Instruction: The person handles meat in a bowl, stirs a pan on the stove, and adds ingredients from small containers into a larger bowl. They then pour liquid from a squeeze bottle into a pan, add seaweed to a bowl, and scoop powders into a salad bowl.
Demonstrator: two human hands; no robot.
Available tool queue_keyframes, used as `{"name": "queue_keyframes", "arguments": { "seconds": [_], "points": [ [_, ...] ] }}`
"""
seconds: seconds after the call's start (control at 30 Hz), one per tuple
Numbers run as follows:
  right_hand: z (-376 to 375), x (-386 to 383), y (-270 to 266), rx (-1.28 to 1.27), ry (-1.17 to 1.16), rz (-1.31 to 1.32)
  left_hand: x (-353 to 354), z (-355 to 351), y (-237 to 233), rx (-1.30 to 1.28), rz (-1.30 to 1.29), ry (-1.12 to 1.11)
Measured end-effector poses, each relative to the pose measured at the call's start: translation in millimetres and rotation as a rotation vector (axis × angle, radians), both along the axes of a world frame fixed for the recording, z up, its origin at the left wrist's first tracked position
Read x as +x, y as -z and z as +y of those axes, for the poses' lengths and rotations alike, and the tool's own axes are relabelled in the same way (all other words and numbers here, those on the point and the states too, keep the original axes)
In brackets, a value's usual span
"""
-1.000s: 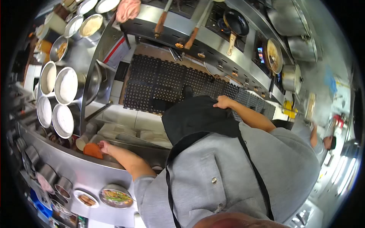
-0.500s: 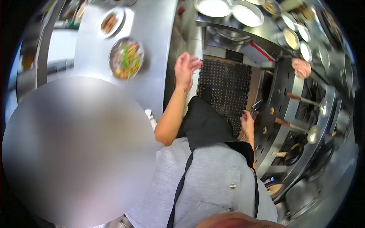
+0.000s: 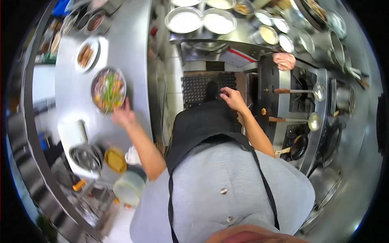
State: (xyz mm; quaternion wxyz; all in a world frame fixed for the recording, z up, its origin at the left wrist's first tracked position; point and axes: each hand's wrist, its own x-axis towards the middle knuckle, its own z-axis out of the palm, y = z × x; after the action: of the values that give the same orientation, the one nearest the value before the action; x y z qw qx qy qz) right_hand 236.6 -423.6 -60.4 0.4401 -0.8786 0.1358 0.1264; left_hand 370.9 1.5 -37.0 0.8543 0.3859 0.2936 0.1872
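Observation:
My left hand reaches over the steel counter and touches the near rim of a metal bowl full of mixed vegetables with green strips on top. Whether the fingers grip the rim I cannot tell. My right hand hangs at my side over my black apron, fingers loosely spread, holding nothing. It is close to the front of the stove.
A white plate of browned pieces lies beyond the bowl. Round metal containers of white contents stand at the far end. Two ladles rest on the stove beside a black pan. A rubber mat covers the floor.
The view has swung round. My left hand came down from the air onto the vegetable bowl's rim. My right hand stayed at my apron by the stove.

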Motion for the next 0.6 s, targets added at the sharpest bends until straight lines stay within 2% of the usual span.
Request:
{"name": "queue_keyframes", "arguments": {
  "seconds": [0.03, 0.07, 0.17, 0.2, 0.23, 0.3, 0.33, 0.4, 0.43, 0.5, 0.53, 0.6],
  "points": [
    [-10, 13, -1, 0.044, 0.049, -0.035, -5, -5, -9, 0.216, 0.030, -0.012],
    [-23, 27, -1, 0.069, 0.136, -0.089, -6, -13, -24, 0.316, 0.180, -0.042],
    [-75, 88, -3, 0.256, 0.506, -0.157, -18, -37, -45, 0.449, 0.309, 0.018],
    [-88, 112, -10, 0.097, 0.520, -0.279, -22, -47, -51, 0.462, 0.291, 0.069],
    [-99, 140, -15, -0.060, 0.523, -0.402, -22, -56, -56, 0.477, 0.269, 0.112],
    [-115, 193, -11, -0.317, 0.364, -0.527, -22, -68, -51, 0.434, 0.320, 0.157],
    [-118, 216, -8, -0.303, 0.360, -0.519, -21, -79, -55, 0.382, 0.364, 0.204],
    [-127, 248, -6, -0.506, 0.147, -0.608, -16, -115, -73, 0.421, 0.400, 0.227],
    [-133, 256, -16, -0.493, 0.224, -0.694, -9, -140, -79, 0.433, 0.419, 0.252],
    [-164, 261, -28, -0.291, 0.442, -0.678, 1, -170, -86, 0.434, 0.420, 0.315],
    [-193, 264, -22, -0.289, 0.643, -0.767, 9, -183, -86, 0.448, 0.436, 0.340],
    [-254, 257, -17, -0.231, 0.972, -0.619, 22, -201, -86, 0.479, 0.432, 0.389]
  ]
}}
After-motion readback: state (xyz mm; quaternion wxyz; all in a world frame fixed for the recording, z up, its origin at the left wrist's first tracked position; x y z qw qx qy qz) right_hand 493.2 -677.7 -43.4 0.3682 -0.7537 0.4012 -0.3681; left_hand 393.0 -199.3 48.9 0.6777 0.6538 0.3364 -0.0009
